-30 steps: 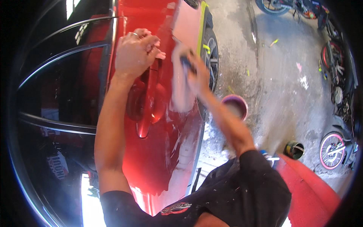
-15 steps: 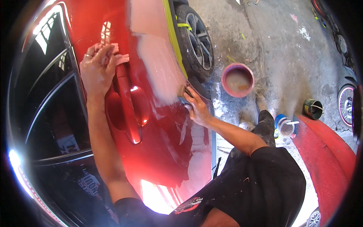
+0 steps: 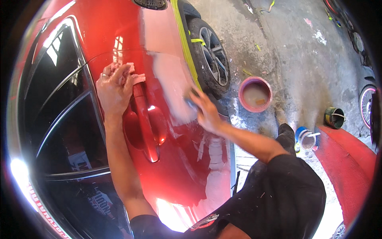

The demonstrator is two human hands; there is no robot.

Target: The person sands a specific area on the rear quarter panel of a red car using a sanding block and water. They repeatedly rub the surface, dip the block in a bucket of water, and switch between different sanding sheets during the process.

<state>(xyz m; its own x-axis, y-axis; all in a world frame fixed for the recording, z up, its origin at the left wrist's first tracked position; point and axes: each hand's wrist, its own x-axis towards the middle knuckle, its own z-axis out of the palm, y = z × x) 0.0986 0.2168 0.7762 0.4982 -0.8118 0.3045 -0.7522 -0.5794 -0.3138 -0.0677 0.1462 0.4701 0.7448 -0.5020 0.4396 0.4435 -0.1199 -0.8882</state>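
Note:
My left hand (image 3: pixel 114 91) rests near the front end of the red car's door handle (image 3: pixel 144 131), its fingers closed on a crumpled pink cloth (image 3: pixel 138 77). To its right, my right hand (image 3: pixel 208 114) presses a small dark sanding block (image 3: pixel 190 102) against the pale, dull patch (image 3: pixel 172 77) on the red body panel. Motion smears the block and fingertips, and the block's underside is hidden. Whitish streaks mark the red paint just below the patch.
The car's wheel (image 3: pixel 211 55) stands right of the patch, beside yellow-green masking tape (image 3: pixel 184 40). On the concrete floor are a pinkish tub (image 3: pixel 241 95) of cloudy liquid, a blue can (image 3: pixel 301 137), a dark can (image 3: pixel 330 118) and a loose red panel (image 3: pixel 344 159).
My right hand has slid the block left and forward over the pale patch, away from its wheel-side edge. The left hand keeps its place by the door handle. The whole view has shifted slightly.

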